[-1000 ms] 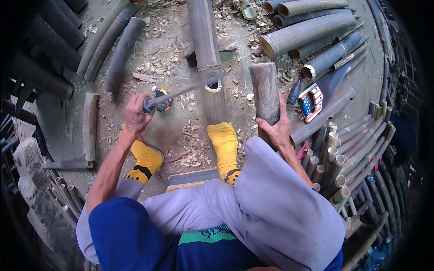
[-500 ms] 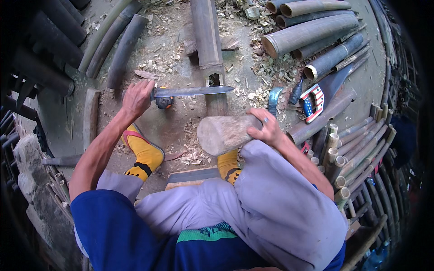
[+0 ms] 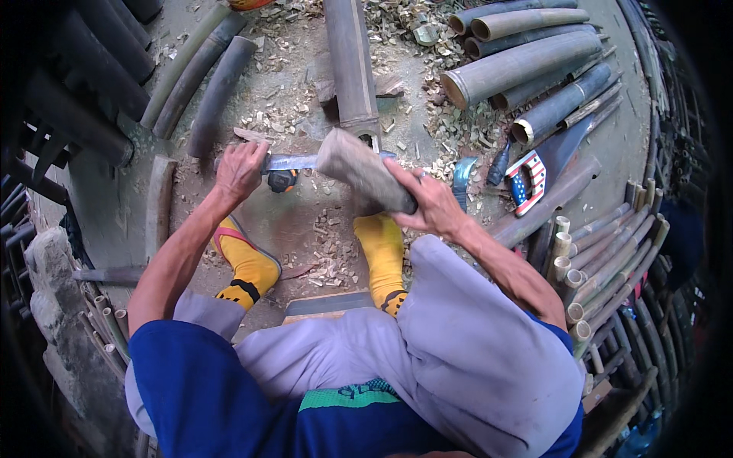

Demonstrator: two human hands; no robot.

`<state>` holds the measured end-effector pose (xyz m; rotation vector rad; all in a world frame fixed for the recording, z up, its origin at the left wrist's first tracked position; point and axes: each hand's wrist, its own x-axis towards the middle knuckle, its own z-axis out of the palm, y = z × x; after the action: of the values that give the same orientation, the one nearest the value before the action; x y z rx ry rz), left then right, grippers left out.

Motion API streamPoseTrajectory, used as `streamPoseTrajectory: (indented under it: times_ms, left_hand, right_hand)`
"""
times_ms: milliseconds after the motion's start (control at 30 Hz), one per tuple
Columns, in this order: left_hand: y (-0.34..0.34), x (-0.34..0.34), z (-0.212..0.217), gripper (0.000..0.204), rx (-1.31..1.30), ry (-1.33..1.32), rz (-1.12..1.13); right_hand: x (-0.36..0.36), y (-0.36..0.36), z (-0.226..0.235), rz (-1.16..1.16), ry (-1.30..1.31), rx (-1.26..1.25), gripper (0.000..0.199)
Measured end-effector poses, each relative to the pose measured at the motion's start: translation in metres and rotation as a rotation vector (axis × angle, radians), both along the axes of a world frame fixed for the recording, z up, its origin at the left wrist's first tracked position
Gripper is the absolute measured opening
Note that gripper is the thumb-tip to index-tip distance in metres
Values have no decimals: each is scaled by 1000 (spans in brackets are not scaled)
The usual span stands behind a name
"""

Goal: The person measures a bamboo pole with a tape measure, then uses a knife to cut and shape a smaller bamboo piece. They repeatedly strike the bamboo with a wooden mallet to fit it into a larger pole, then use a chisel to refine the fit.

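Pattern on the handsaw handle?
Handsaw handle: white star-like marks on blue, red and white stripes; head view.

Floor (image 3: pixel 114 202): grey, dusty, strewn with pale chips (image 3: pixel 332 252) through the middle area. Rough grey stone (image 3: pixel 55 278) noted at the left side. Cut bamboo poles (image 3: pixel 615 256) stacked along the right side. Light diffuse; outer margins dark.

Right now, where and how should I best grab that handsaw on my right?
Probably by its blue starred grip, coming from the near left side: that end lies toward you, while the wide blade points away to the upper right.
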<state>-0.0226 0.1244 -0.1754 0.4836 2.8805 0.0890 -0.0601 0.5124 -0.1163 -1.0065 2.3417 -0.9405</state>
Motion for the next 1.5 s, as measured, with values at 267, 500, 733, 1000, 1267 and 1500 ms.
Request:
streamPoseTrajectory:
  times_ms: [267,500,733,1000,1267,1500]
  left_hand:
    - [-3,-50,33,31,348,-619,219]
    - [-13,-45,24,27,667,-311,481]
    - [-8,-38,26,38,313,-562,342]
    - [-4,-46,22,39,316,-561,293]
    - [-10,-47,23,30,309,-599,262]
    - [-4,25,15,29,279,107,93]
  right_hand:
    - [3,11,-5,-312,-109,-74,92]
    - [-16,33,21,-681,-59,-149,96]
    - [-19,31,41,-636,-69,-184,94]
    - [-3,32,29,-430,-423,146,95]
    - [11,7,33,-736,-87,-360,98]
    - [13,34,53,-538,-344,-37,99]
